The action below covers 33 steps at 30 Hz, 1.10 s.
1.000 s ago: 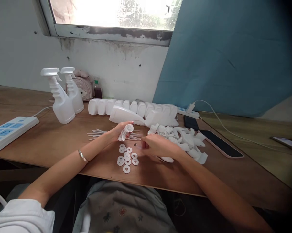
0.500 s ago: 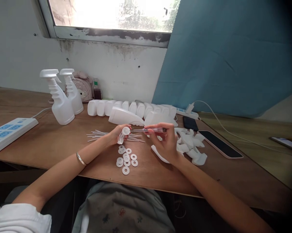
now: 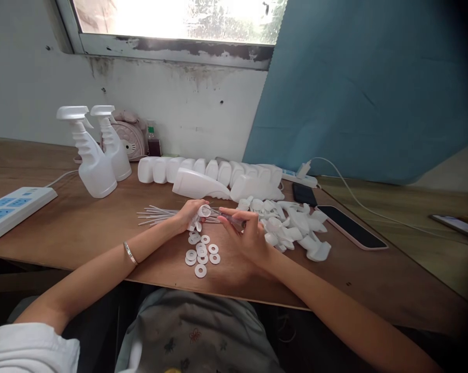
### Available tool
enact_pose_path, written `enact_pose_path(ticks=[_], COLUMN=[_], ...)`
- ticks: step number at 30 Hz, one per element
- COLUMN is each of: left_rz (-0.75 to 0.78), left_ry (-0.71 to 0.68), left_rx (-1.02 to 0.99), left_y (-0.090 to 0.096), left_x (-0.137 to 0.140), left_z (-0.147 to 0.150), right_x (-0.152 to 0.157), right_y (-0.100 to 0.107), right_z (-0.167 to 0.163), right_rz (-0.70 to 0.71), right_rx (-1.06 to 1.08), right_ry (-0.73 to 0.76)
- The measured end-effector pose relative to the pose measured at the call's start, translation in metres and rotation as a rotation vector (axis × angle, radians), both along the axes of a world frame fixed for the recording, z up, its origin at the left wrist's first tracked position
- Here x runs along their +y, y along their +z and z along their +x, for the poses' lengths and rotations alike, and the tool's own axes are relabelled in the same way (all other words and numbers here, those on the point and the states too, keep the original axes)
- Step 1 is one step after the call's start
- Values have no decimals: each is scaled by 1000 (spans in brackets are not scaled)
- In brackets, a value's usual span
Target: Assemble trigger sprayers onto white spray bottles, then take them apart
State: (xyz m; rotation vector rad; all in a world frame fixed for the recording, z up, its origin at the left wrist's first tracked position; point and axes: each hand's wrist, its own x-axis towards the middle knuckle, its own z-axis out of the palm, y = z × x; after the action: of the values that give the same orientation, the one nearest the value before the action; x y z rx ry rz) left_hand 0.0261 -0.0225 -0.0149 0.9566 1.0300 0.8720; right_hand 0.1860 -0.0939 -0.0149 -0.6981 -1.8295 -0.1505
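A white trigger spray head (image 3: 196, 224) is gripped in my left hand (image 3: 187, 211), its round opening turned toward the right. My right hand (image 3: 251, 235) is closed around the clear handle of a screwdriver (image 3: 237, 221). Its thin metal shaft reaches left to the spray head's opening; whether the tip is inside I cannot tell. Just below the spray head lie several white ring washers (image 3: 200, 271), some overlapping. Thin white tubes (image 3: 156, 212) are spread behind my left hand. White plastic sprayer parts (image 3: 284, 228) are heaped beyond my right hand.
White bottles (image 3: 198, 184) lie in a row along the back. Two assembled spray bottles (image 3: 97, 173) stand at left, near a power strip (image 3: 19, 207) and a pink bag (image 3: 130, 137). A phone (image 3: 350, 227), a dark phone-like slab (image 3: 304, 194) and a charging cable (image 3: 344, 194) are at right.
My right hand has moved left and slightly down with the screwdriver, nearer the spray head. The spray head has tilted a little in my left hand. The camera view has shifted slightly.
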Motion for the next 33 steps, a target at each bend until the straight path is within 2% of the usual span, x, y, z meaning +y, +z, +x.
enact_pose_path(ticks=[3, 5, 10, 16, 18, 20, 23, 26, 29, 33], left_rz=[7, -3, 12, 71, 58, 52, 37, 15, 33, 0], left_ry=[-18, -34, -17, -21, -9, -2, -52, -125, -150, -267], left_rx=[-64, -148, -193, -214, -202, -183, -126, -61, -50, -112], left_y=[6, 10, 11, 7, 8, 12, 22, 29, 32, 32], left_x=[-2, -4, -6, -7, -9, -12, -16, -16, -11, -6], left_z=[2, 4, 5, 6, 6, 6, 1, -5, -10, -13], right_x=[4, 5, 5, 9, 9, 8, 6, 5, 6, 7], right_y=[-2, -4, -6, -9, -9, -6, 6, 17, 21, 20], right_z=[0, -1, -4, -1, 0, 0, -1, -2, -3, -3], right_rz=[-93, -81, 72, 133, 77, -30, -240, -445, -533, -595], right_rx=[175, 222, 73, 0, -31, 55, 376, 625, 714, 753], right_ry=[-46, -44, -15, 42, 72, 52, 68, 241, 346, 346])
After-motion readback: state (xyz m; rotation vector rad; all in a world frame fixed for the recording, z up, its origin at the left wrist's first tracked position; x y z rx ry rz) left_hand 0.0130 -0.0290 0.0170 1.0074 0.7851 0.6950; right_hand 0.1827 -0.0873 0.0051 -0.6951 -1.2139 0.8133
